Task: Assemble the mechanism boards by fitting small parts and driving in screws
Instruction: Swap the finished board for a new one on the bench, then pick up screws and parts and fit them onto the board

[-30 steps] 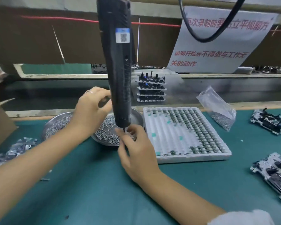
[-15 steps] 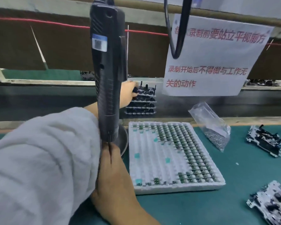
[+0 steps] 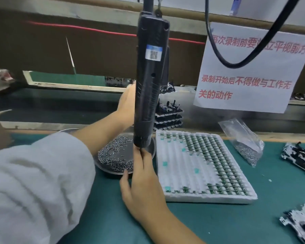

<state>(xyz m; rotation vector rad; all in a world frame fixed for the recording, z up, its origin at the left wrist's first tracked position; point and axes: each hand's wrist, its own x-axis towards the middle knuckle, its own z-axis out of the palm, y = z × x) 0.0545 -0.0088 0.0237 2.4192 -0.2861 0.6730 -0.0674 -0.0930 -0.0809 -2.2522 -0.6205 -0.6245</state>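
Observation:
A black electric screwdriver (image 3: 151,85) hangs upright over the green mat. My right hand (image 3: 143,182) reaches up under it, and its fingertips pinch the bit at the tool's lower end. My left hand (image 3: 126,104) stretches back behind the screwdriver toward a stack of black mechanism boards (image 3: 169,115) on the ledge; its fingers are hidden by the tool. A round metal dish (image 3: 102,169) holding several small screws sits below the screwdriver. To its right lies a white tray (image 3: 201,198) with rows of small green parts.
A clear bag of screws (image 3: 245,143) leans beyond the tray. Two loose boards lie at the right, one (image 3: 299,157) farther back and one (image 3: 301,224) near the edge. A paper sign (image 3: 250,71) and a black cable (image 3: 236,64) hang above.
My left hand left the screw dish and reached back to the stack of boards. My right hand stayed at the screwdriver's tip.

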